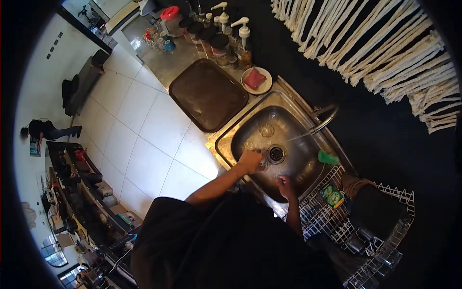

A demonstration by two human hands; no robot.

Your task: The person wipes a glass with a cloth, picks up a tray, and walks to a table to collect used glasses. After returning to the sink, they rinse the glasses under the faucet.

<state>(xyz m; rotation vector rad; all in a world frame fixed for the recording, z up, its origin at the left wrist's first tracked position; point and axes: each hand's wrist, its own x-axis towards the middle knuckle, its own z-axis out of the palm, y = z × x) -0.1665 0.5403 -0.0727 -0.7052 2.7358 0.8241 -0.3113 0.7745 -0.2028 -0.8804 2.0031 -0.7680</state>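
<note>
My left hand [251, 161] reaches over the near left side of the metal sink [308, 174], its fingers closed round what looks like a clear glass [263, 165]. My right hand [285, 184] is over the sink's near edge, a little apart from the left, fingers curled in; anything inside them is too small to make out. Another clear glass [266, 129] rests in the basin beyond the drain [276, 153]. A curved faucet [323, 124] reaches over the basin from the right. A green sponge or cloth [328, 158] lies at the right rim.
A brown tray [208, 95] and a plate with a pink sponge [254, 80] lie beyond the sink, near jars [220, 48] and pump bottles [244, 36]. A wire dish rack [313, 212] holds glasses and a dark container at right. A person [45, 130] stands far left.
</note>
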